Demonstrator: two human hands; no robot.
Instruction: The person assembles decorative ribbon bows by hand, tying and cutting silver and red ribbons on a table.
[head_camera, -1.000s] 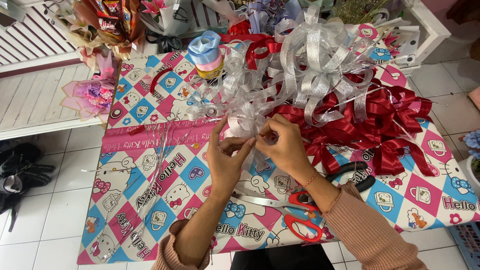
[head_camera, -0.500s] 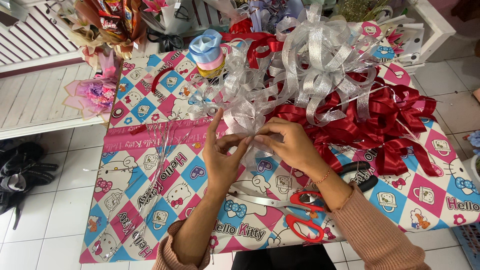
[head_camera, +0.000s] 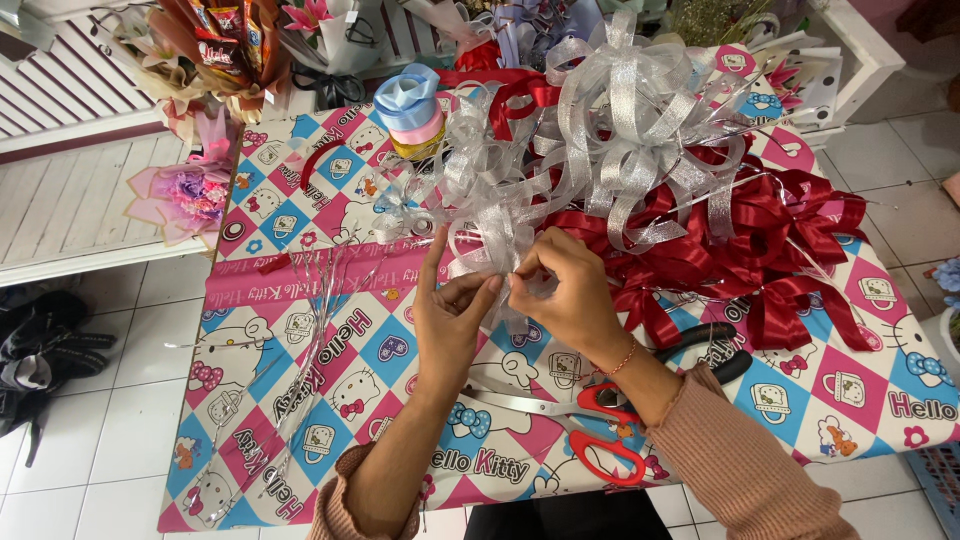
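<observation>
Both hands, left hand (head_camera: 452, 312) and right hand (head_camera: 565, 295), pinch a silver ribbon bow (head_camera: 490, 235) of sheer, glittery mesh cloth. Right of that bow, the red bows (head_camera: 760, 260) look satin-smooth and glossy. Under it, the table cover (head_camera: 300, 420) is shiny printed plastic sheet. Below the bow lie scissors (head_camera: 575, 425) with bright metal blades and glossy red plastic handles

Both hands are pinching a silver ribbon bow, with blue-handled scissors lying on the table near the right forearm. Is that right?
Not quite: the scissors have red handles, not blue, as the head view shows. The rest holds: the left hand and right hand both pinch the silver ribbon bow.
</observation>
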